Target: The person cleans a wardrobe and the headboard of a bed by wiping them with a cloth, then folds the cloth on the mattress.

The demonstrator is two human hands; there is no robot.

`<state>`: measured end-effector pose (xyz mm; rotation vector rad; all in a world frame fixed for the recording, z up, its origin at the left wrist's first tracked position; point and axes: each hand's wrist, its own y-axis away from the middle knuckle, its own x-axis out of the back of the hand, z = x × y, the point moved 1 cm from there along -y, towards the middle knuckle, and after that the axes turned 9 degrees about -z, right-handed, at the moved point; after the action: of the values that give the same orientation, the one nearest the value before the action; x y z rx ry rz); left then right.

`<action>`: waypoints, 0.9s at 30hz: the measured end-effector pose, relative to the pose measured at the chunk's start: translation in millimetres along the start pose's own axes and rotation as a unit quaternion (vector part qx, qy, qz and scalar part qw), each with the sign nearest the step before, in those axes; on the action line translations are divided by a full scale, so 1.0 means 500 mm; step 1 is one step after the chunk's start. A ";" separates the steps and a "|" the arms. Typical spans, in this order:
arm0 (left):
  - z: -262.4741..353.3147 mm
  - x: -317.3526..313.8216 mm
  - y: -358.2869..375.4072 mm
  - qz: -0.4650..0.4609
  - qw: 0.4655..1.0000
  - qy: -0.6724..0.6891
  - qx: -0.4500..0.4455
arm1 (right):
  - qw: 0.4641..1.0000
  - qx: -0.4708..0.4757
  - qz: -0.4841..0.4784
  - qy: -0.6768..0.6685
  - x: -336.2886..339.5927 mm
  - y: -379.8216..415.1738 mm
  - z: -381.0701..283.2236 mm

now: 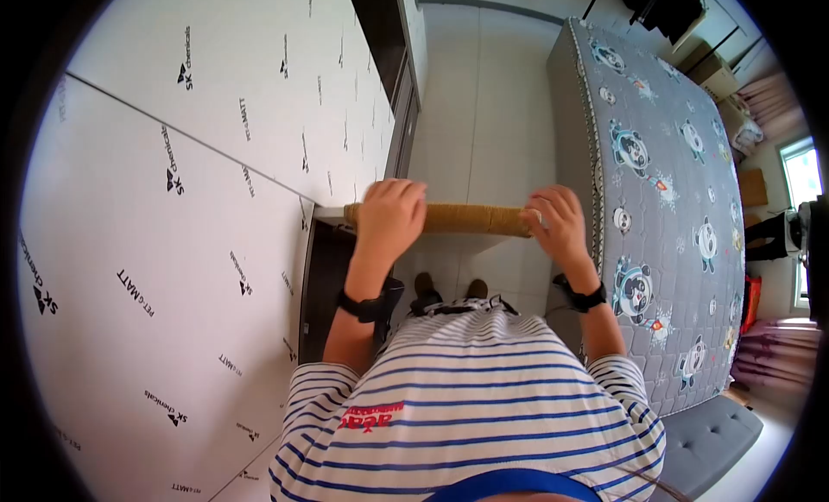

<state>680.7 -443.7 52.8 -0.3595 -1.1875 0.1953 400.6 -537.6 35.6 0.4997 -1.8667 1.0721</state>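
Observation:
A rope-wrapped tan post (471,219) lies level in front of me, held across my body. My left hand (390,215) wraps over its left end, fingers closed around it. My right hand (557,221) grips its right end, where a pale tip shows by the fingers. Both wrists wear black bands. The post's left end sits near the corner of a white panel (173,157) printed with small black logos.
A bed (665,183) with a grey panda-print cover runs along the right. White floor tiles (484,96) stretch ahead between panel and bed. A dark cabinet edge (321,277) stands below the panel corner. Boxes and clutter sit at far right.

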 end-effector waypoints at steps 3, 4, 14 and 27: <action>0.010 -0.126 -0.011 -0.037 0.999 -0.024 -0.004 | 0.994 -0.003 -0.109 -0.028 -0.083 -0.050 -0.018; 0.013 -0.144 0.000 -0.037 0.999 -0.018 -0.001 | 0.983 -0.012 -0.182 -0.022 -0.128 -0.041 -0.018; -0.095 -0.131 0.050 0.024 0.996 -0.055 -0.062 | 0.956 -0.020 -0.291 0.007 -0.187 -0.083 -0.081; -0.238 -0.093 0.093 0.142 0.982 -0.119 -0.043 | 0.982 0.032 -0.184 0.038 -0.310 -0.181 -0.225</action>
<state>776.2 -436.6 -43.6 -0.5950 -1.3812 0.4453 599.6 -506.0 -29.0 0.7958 -1.5978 0.8900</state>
